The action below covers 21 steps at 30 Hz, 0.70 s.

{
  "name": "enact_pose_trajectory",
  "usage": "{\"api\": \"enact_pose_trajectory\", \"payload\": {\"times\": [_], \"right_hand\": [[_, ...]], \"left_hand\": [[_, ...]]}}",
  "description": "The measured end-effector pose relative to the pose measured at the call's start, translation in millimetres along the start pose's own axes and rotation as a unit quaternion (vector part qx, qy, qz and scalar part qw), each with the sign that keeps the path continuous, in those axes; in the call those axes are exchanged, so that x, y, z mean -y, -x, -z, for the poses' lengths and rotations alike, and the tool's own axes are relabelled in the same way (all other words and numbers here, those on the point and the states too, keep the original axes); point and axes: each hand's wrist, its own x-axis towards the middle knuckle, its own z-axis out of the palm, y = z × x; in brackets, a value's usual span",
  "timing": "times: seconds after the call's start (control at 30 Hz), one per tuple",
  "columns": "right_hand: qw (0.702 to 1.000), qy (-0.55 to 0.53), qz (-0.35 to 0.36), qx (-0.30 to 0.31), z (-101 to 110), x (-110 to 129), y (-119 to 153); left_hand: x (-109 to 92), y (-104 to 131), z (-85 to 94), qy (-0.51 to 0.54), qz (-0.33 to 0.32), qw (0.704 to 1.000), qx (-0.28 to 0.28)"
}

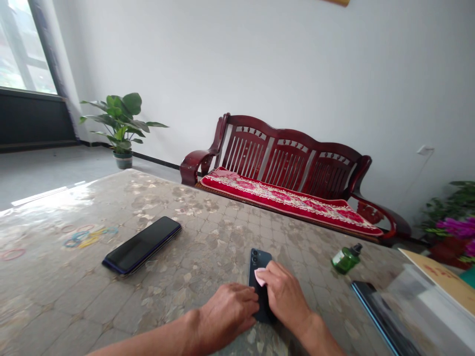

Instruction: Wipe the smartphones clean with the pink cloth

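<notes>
A dark smartphone (264, 302) lies back side up on the patterned tablecloth, its camera lenses at the far end. With curled fingers my left hand (230, 309) grips the phone's left edge. My right hand (285, 292) pinches a small pale pink cloth (260, 277) and presses it on the phone's back, just below the lenses. The right hand hides part of the phone's right side. To the left rests a second smartphone (144, 244), black screen up.
Several rubber bands (83, 237) lie at the left. On the right are a green bottle (346, 259), another phone (382, 316) and a clear plastic box (426, 296). Beyond the table (208, 222) stand a wooden bench (289, 158) and a potted plant (123, 123).
</notes>
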Motion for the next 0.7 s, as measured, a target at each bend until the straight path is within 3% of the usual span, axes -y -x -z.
{"api": "enact_pose_trajectory", "payload": {"times": [0.23, 0.53, 0.7], "right_hand": [[0.999, 0.012, -0.031, -0.037, -5.8, -7.8, -19.9], [0.999, 0.026, -0.007, -0.022, -3.2, -3.0, -8.4], [0.997, 0.055, -0.029, -0.041, -9.6, -10.6, -22.2]], "left_hand": [[0.5, 0.9, 1.4, 0.0, -0.011, 1.0, -0.009], [2.2, 1.5, -1.2, 0.009, -0.007, 1.0, -0.006], [0.3, 1.0, 2.4, 0.018, -0.006, 1.0, -0.003]]}}
